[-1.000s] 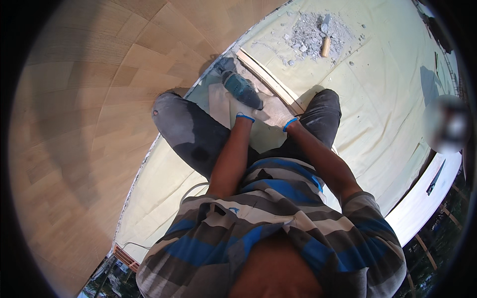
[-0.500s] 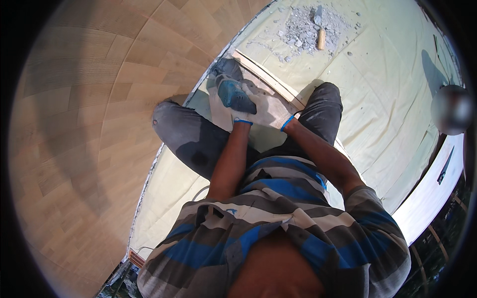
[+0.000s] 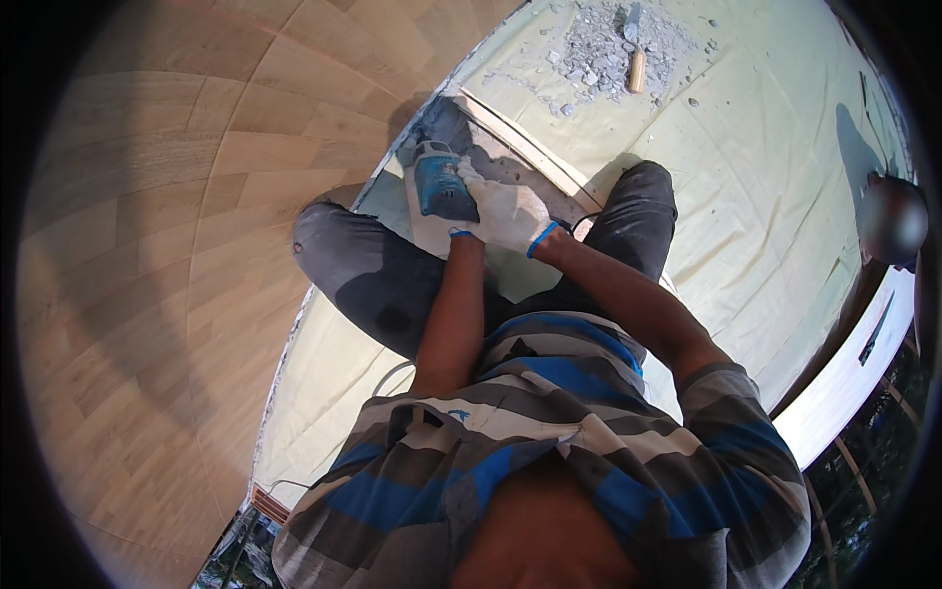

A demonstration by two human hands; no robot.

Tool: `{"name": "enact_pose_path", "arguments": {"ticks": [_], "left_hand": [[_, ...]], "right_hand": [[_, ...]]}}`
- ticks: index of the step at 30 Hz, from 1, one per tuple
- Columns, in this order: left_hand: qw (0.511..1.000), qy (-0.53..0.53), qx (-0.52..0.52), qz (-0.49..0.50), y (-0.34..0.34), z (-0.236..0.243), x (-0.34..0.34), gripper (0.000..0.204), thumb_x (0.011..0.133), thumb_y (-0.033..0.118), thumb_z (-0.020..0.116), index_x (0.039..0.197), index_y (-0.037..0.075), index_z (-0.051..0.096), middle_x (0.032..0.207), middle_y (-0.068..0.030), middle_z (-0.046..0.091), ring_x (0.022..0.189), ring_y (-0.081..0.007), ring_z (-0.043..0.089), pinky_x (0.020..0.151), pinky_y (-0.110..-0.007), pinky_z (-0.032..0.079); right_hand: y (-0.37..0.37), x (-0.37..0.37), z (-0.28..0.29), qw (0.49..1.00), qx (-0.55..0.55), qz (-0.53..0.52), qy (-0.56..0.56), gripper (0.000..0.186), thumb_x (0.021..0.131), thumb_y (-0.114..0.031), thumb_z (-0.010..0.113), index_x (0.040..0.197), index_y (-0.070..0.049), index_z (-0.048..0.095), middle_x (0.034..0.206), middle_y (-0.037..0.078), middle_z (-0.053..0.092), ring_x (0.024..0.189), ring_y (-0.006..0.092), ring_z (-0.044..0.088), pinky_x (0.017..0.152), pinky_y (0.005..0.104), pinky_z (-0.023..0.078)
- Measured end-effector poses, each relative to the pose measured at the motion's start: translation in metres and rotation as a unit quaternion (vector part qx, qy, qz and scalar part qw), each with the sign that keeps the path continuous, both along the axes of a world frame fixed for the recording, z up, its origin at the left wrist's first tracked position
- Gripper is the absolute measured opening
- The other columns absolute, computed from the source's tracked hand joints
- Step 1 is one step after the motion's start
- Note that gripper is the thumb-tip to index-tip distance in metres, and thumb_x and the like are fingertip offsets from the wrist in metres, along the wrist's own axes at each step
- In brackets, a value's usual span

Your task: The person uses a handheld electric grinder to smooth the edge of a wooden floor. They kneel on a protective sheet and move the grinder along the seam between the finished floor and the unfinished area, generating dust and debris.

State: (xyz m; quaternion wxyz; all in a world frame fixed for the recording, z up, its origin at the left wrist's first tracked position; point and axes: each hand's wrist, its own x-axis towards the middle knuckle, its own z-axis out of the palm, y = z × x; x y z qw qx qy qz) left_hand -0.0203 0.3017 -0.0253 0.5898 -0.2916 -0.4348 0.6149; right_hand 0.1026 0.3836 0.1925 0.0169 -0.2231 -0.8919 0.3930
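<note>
A teal and black power tool points away from me beside the wall edge; its exact kind is hidden by my grip and the angle. My right hand, in a white glove with a blue cuff, is closed on the tool's right side. Most of my left hand lies behind the tool's rear end, with only its cuff and a little glove showing; it grips the tool there. Just beyond is a narrow dusty grey recess, bordered on the right by a pale wooden strip.
Grey rubble and a wooden-handled trowel lie on a pale yellow sheet. A wood-patterned surface fills the left side. My bent knees flank the work spot. Another person is at the right edge, near a white panel.
The power tool and both my hands have shifted slightly left, and the tool has turned a little more upright in the picture. More of the grey recess shows beside my right hand.
</note>
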Motion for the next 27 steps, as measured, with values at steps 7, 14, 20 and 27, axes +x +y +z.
{"name": "enact_pose_path", "arguments": {"ticks": [7,14,20,27], "left_hand": [[0.998,-0.054,0.011,-0.005,-0.008,-0.003,-0.011,0.048,0.114,0.040,0.057,0.145,0.005,0.063,0.137,-0.0180,0.070,0.124,-0.0294,0.068,0.107,-0.047,0.054],[0.984,-0.170,-0.047,0.023,-0.015,0.020,-0.045,0.048,0.114,0.043,0.057,0.145,0.006,0.063,0.138,-0.0171,0.068,0.126,-0.0294,0.066,0.108,-0.047,0.054],[0.967,0.128,-0.195,0.106,-0.010,-0.017,-0.042,0.050,0.113,0.045,0.059,0.145,0.008,0.063,0.138,-0.0162,0.067,0.128,-0.0290,0.065,0.107,-0.047,0.054],[0.815,0.406,-0.394,0.126,0.000,-0.045,0.005,0.074,0.102,0.069,0.061,0.144,0.008,0.059,0.136,-0.0157,0.065,0.125,-0.0310,0.063,0.109,-0.049,0.054]], "right_hand": [[-0.013,-0.031,-0.020,0.996,0.080,0.004,0.044,0.043,0.086,-0.025,0.073,0.120,0.001,0.076,0.144,0.020,0.070,0.132,0.0346,0.068,0.107,0.0429,0.058],[-0.013,-0.081,-0.016,0.994,0.105,0.022,0.017,0.040,0.089,-0.022,0.067,0.116,0.006,0.078,0.142,0.024,0.071,0.123,0.0371,0.074,0.099,0.0443,0.062],[0.003,-0.058,0.006,0.999,0.009,-0.005,-0.033,0.052,0.086,-0.035,0.075,0.124,0.000,0.075,0.128,0.024,0.075,0.127,0.0388,0.069,0.101,0.0489,0.060],[0.007,0.008,-0.030,0.988,-0.121,-0.100,-0.017,0.065,0.084,-0.043,0.082,0.129,0.002,0.070,0.116,0.029,0.076,0.111,0.0437,0.075,0.095,0.0484,0.060]]}}
